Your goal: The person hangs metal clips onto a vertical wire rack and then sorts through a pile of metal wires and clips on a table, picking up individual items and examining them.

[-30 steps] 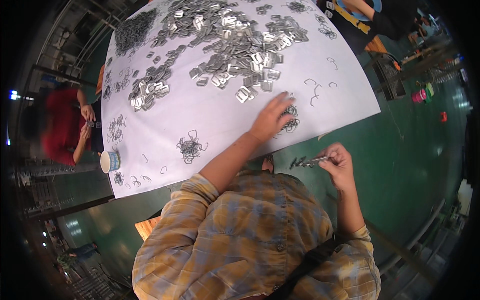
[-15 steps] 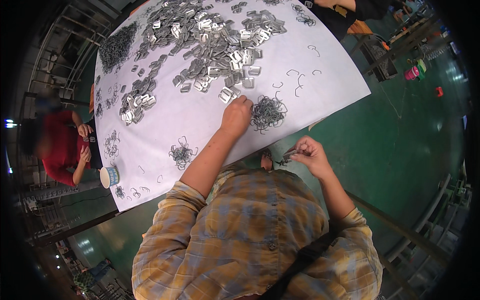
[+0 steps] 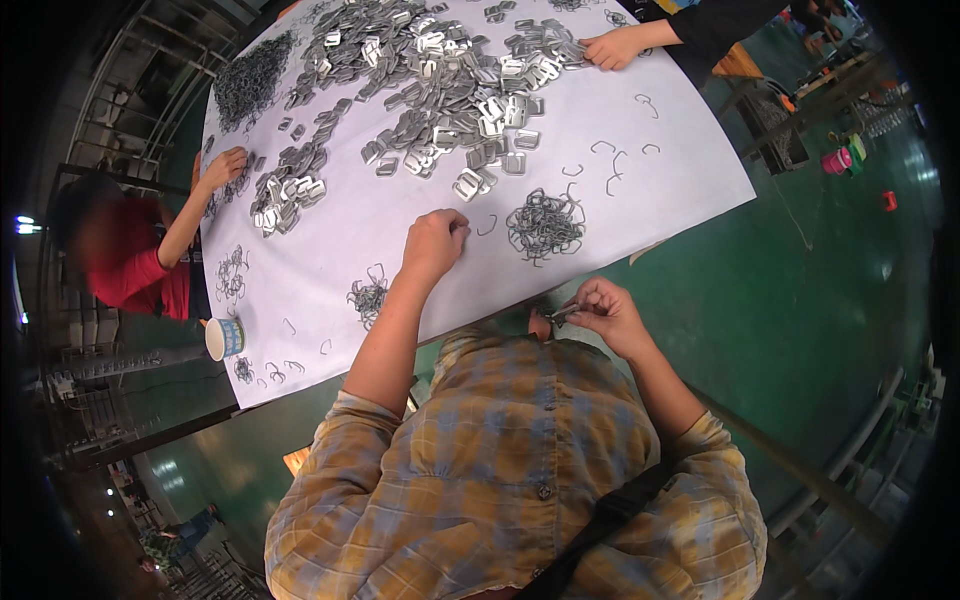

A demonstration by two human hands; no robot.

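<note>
My left hand (image 3: 435, 245) is over the near part of the white-covered table (image 3: 660, 205), fingers curled together; anything inside them is hidden. Just right of it lies one bent wire hook (image 3: 487, 225), with a tangled heap of dark wire hooks (image 3: 546, 224) beyond that. Off the table's near edge, in front of my body, my right hand (image 3: 608, 318) pinches small metal buckle pieces (image 3: 565, 314) between thumb and fingers. Flat silver buckles (image 3: 468, 184) lie ahead of my left hand, at the near end of the large buckle pile (image 3: 430, 110).
A smaller hook heap (image 3: 368, 297) lies left of my left forearm. A paper cup (image 3: 225, 339) stands at the left edge. One co-worker's hand (image 3: 228, 165) reaches in from the left, another's hand (image 3: 613, 48) touches buckles at the far right. Loose hooks (image 3: 612, 160) are scattered on the right.
My left hand has drawn back leftward from the buckles and hook heap. My right hand stays nearly in place. Both co-workers have reached onto the table.
</note>
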